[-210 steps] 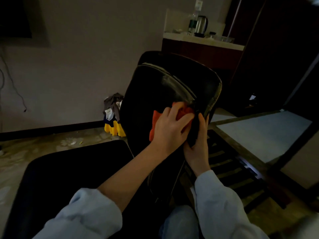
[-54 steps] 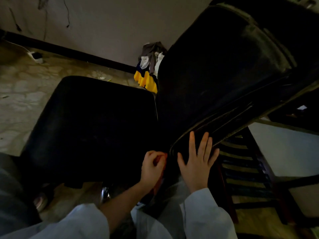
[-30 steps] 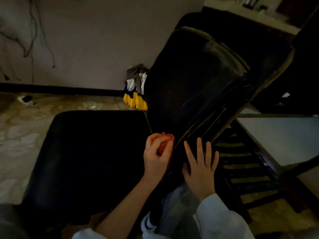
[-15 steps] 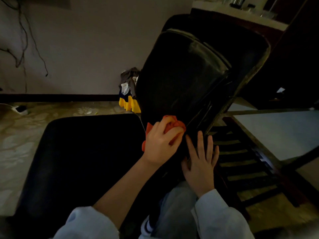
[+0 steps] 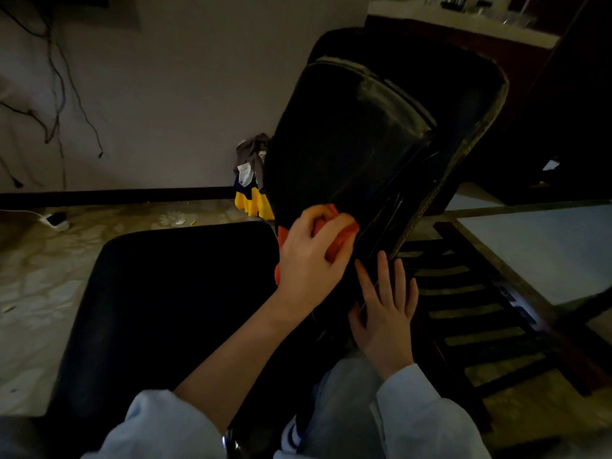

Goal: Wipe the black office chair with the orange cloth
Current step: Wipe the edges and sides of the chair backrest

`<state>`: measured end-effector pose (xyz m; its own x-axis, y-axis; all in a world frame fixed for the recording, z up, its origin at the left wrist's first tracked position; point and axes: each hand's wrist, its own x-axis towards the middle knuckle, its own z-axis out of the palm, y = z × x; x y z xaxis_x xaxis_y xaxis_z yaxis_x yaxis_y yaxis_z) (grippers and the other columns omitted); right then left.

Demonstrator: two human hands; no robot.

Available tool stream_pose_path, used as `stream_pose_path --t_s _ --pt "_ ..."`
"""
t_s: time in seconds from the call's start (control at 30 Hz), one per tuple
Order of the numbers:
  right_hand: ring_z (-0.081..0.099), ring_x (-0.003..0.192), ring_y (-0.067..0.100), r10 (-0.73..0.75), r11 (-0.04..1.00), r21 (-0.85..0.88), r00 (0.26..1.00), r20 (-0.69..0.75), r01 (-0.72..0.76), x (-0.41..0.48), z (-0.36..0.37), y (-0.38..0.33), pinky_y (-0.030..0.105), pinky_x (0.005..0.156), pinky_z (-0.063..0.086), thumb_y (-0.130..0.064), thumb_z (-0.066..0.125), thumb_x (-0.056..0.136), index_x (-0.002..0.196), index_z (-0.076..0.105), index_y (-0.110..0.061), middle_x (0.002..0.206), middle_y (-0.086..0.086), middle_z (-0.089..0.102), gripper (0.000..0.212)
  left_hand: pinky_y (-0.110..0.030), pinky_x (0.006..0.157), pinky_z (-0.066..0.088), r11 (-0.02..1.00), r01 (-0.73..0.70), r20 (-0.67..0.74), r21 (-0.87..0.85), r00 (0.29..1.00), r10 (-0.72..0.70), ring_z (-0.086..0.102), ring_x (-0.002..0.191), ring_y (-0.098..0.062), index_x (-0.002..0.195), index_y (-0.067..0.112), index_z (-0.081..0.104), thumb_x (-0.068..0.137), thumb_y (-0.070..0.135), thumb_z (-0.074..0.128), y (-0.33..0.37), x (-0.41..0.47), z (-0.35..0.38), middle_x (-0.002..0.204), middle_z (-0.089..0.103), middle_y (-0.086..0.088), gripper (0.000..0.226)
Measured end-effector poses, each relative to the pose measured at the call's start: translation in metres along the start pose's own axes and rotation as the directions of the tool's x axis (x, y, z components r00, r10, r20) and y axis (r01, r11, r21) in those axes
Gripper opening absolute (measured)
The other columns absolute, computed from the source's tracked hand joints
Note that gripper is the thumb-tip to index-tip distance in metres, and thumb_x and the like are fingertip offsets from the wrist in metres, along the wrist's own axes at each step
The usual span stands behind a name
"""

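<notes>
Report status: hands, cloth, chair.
Left hand grips orange cloth, pressed to black office chair backrest. Right hand flat, bracing its lower edge. No obstruction seen.

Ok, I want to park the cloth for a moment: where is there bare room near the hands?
The chair seat, left of the left hand, is bare; so is the pale surface right of the slatted frame. Crowded: the lower edge of the backrest, where the left hand grips the orange cloth and the right hand presses flat.

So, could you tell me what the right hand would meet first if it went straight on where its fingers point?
Probably the backrest's pale piped edge, just beyond the fingertips of the right hand on the black office chair; depth is unclear.
</notes>
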<state>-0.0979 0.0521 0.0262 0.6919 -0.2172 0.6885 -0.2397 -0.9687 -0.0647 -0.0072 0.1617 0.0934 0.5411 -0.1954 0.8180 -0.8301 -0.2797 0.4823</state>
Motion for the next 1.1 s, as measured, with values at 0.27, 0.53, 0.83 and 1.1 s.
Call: stream_pose_path --t_s 0.27,0.53,0.83,1.1 --pt "0.018 0.138 0.033 0.031 0.999 -0.013 0.999 -0.035 -0.031 0.014 -0.005 0.0 0.047 0.112 0.005 -0.032 0.04 0.081 0.14 0.034 -0.025 0.151 0.006 0.022 0.06 -0.035 0.074 0.055 0.994 0.11 0.149 0.016 0.983 -0.111 0.059 0.09 -0.01 0.104 0.021 0.065 0.086 0.032 0.058 -0.028 -0.021 0.004 0.106 0.055 0.003 0.023" --pt "0.023 0.136 0.032 0.156 0.958 0.269 0.963 -0.217 -0.095 0.037 -0.019 0.001 0.044 0.11 0.015 -0.028 0.045 0.084 0.139 0.034 -0.021 0.148 0.011 0.024 0.057 -0.011 0.082 0.045 0.98 0.121 0.073 -0.159 0.991 -0.11 0.053 0.097 -0.002 0.106 0.032 0.06 0.08 0.037 0.061 0.014 0.0 -0.006 0.108 0.048 0.009 0.026" --pt "0.032 0.134 0.027 0.238 0.85 0.512 0.956 -0.169 -0.122 0.062 -0.028 0.011 0.043 0.105 0.028 -0.032 0.048 0.084 0.143 0.026 -0.025 0.148 0.013 0.034 0.063 -0.031 0.06 0.047 0.904 -0.338 0.146 0.26 0.94 0.309 0.052 0.083 -0.024 0.102 0.016 0.068 0.083 0.021 0.063 0.026 0.045 0.024 0.114 0.053 -0.013 0.02" --pt "0.042 0.133 0.018 0.23 0.656 0.718 0.967 0.104 -0.234 0.058 -0.029 0.014 0.041 0.105 0.041 -0.008 0.062 0.087 0.137 -0.007 -0.061 0.148 -0.001 0.035 0.101 -0.029 0.05 0.043 0.832 -0.409 0.298 0.375 0.903 0.31 0.054 0.071 -0.025 0.102 0.017 0.065 0.083 0.027 0.05 0.008 0.007 0.023 0.11 0.048 -0.013 0.026"
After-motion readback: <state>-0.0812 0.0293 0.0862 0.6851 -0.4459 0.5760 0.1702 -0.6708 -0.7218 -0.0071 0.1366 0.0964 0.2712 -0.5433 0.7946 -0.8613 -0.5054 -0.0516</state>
